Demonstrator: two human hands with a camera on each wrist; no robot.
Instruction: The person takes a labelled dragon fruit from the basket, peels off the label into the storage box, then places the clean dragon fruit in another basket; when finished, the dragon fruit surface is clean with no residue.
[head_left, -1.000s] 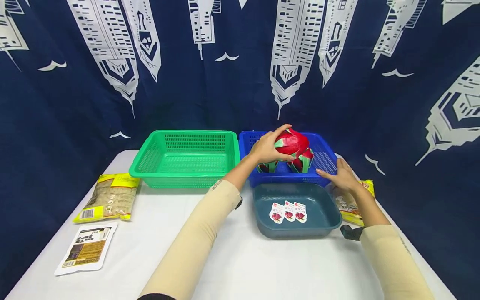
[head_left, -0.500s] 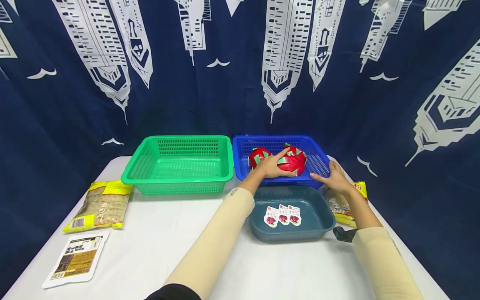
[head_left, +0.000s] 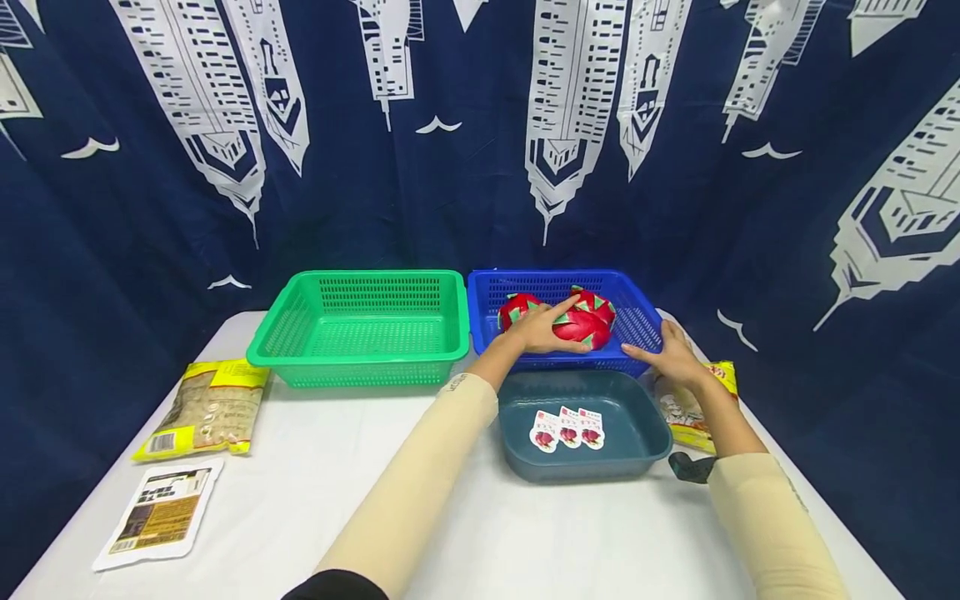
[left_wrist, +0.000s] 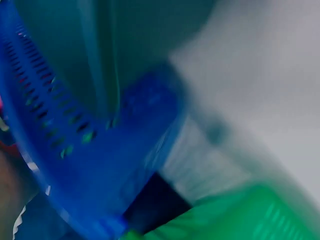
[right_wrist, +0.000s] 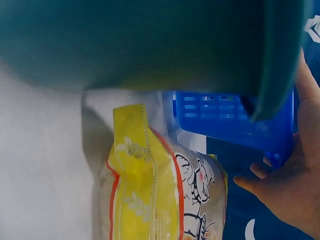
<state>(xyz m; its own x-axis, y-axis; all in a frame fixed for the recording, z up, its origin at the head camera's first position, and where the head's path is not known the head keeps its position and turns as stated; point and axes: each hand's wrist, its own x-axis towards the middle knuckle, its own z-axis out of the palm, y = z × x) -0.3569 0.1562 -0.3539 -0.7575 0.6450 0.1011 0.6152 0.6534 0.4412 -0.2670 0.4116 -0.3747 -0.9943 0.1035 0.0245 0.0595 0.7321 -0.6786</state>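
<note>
A blue basket point(head_left: 555, 278) holds several red dragon fruits with green scale tips. My left hand point(head_left: 534, 332) is down inside it, thumb and fingers spread around the front dragon fruit point(head_left: 576, 328). A second dragon fruit point(head_left: 597, 307) lies right behind that one, and another dragon fruit point(head_left: 513, 308) is partly hidden by the hand. On the basket's right side my right hand point(head_left: 675, 360) grips the rim, thumb on the inner side. The right wrist view shows that right hand point(right_wrist: 295, 185) at the basket's corner. Motion blurs the left wrist view, where the blue basket point(left_wrist: 100, 170) dominates.
A dark teal tub point(head_left: 585, 472) with dragon fruit picture cards point(head_left: 568, 428) stands in front of the blue basket. A green basket point(head_left: 360, 362) is to the left. Yellow bags point(head_left: 206, 408) point(head_left: 693, 417) lie on both sides, with a flat white pouch point(head_left: 159, 512) at front left.
My left hand has lowered the dragon fruit from above the blue basket down into it, beside the others. The right hand stays on the basket's right rim. The head view has shifted slightly.
</note>
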